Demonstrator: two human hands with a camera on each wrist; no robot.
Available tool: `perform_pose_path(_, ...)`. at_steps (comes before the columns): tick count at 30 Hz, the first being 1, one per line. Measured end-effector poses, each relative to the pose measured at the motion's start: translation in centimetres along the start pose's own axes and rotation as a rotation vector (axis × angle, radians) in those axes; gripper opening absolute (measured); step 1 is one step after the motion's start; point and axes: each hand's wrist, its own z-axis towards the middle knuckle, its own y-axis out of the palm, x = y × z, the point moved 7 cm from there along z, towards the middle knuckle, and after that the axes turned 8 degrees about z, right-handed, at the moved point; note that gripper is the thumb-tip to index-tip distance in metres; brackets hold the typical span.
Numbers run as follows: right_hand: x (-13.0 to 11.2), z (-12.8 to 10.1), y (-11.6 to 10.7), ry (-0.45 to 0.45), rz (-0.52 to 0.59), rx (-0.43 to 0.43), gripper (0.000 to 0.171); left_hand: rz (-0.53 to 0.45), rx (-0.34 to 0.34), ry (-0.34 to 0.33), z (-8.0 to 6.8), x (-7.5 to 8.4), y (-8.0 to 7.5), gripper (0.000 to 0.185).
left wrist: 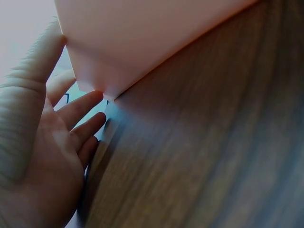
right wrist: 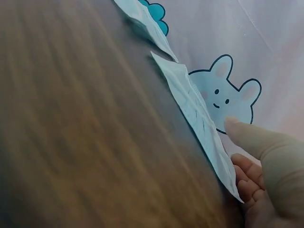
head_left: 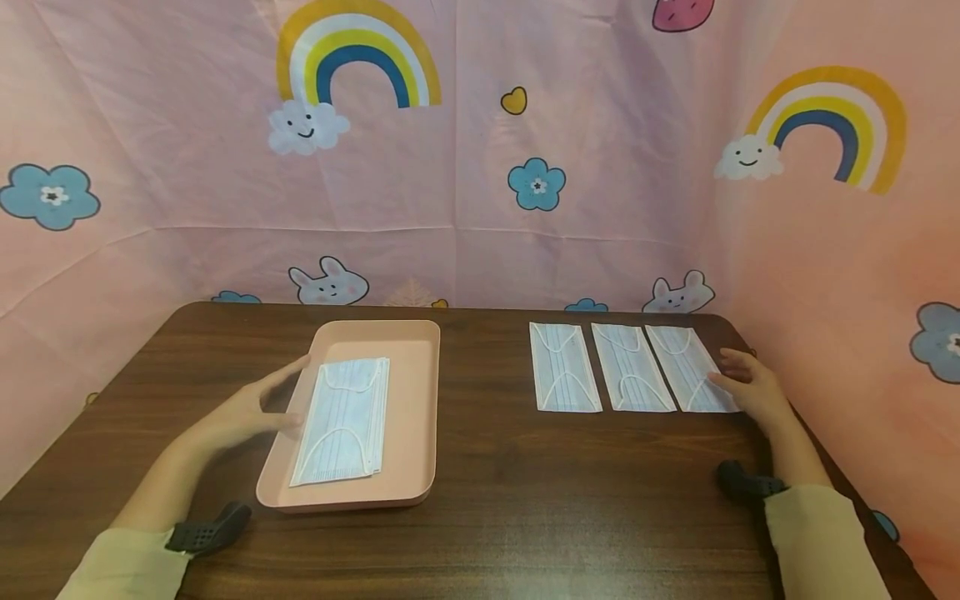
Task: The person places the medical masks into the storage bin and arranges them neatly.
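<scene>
A broad strip of bare counter (head_left: 487, 433) runs between the pink tray (head_left: 420, 417) and the row of three masks (head_left: 630, 367), wide enough for a hand to pass from front to back. The front of the counter is also bare across its width. The left hand (head_left: 247, 412) lies against the tray's left rim, the right hand (head_left: 750, 387) at the rightmost mask's edge. The pink curtain (head_left: 840, 275) closes in just behind and to the right

No readable text, labels, brands or numbers in any view. Pink backdrop cloth (head_left: 600, 167) carries pictures only: rainbows, clouds, flowers, rabbits, heart. Face masks (head_left: 622, 367), pink tray (head_left: 420, 417), desk (head_left: 525, 492) unmarked.
</scene>
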Motion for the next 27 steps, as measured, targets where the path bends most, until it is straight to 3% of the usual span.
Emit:
perform_pose_path(12, 0.8, 1.2, 0.3, 0.074, -0.08, -0.051, 0.071, 0.031, 0.005, 0.006, 0.0, 0.1, 0.0, 0.092)
perform_pose_path(27, 0.1, 2.5, 0.6, 0.078, -0.184, -0.112, 0.059, 0.051, 0.004, -0.015, -0.1, 0.0, -0.1, 0.092)
